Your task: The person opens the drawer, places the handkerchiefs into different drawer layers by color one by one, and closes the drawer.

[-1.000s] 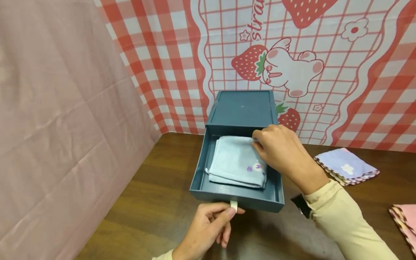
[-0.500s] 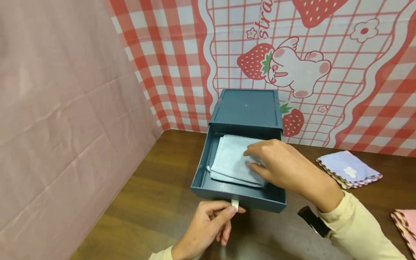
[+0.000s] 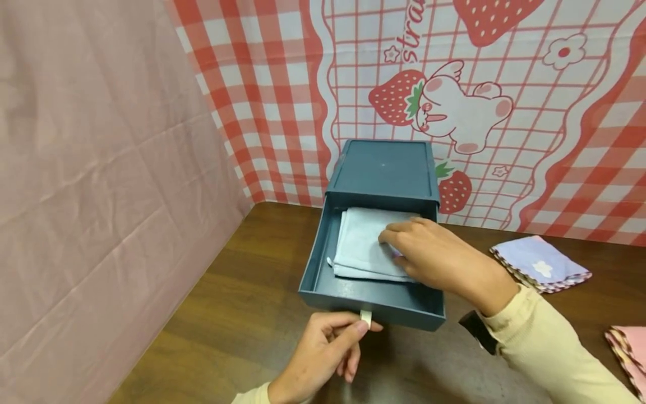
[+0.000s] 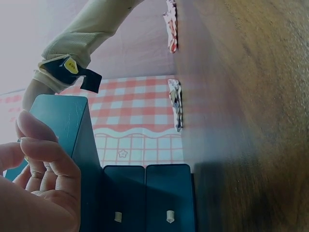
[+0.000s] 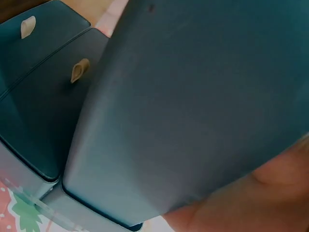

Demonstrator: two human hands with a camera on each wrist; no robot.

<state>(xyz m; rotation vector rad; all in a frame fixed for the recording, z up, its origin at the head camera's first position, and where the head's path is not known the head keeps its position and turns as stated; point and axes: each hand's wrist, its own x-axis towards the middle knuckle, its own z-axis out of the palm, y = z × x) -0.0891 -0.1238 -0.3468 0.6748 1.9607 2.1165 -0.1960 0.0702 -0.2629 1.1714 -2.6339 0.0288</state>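
Note:
In the head view, the top drawer (image 3: pixel 370 306) of a dark teal unit is pulled out. Its short white pull tab (image 3: pixel 365 318) is pinched between the thumb and fingers of my left hand (image 3: pixel 330 348). Inside lies a folded pale blue towel (image 3: pixel 360 241). My right hand (image 3: pixel 429 249) reaches over the drawer's right side, its bent fingers resting on the towel and covering its right part. From the right wrist, mostly the drawer's outer side wall (image 5: pixel 193 96) shows, with part of the right hand (image 5: pixel 256 203) below it; the fingertips are hidden.
Two lower drawers (image 4: pixel 169 193) with white tabs are closed beneath. On the wooden table (image 3: pixel 217 320), a folded lavender cloth (image 3: pixel 542 264) with a checked edge lies to the right. A pink cloth (image 3: pixel 631 348) is nearer. Red gingham fabric (image 3: pixel 272 101) hangs behind, pink fabric (image 3: pixel 91 196) at left.
My right hand has come from the towel's back right edge to its right middle part. The towel has shifted slightly right and back in the drawer. My left hand stays at the tab.

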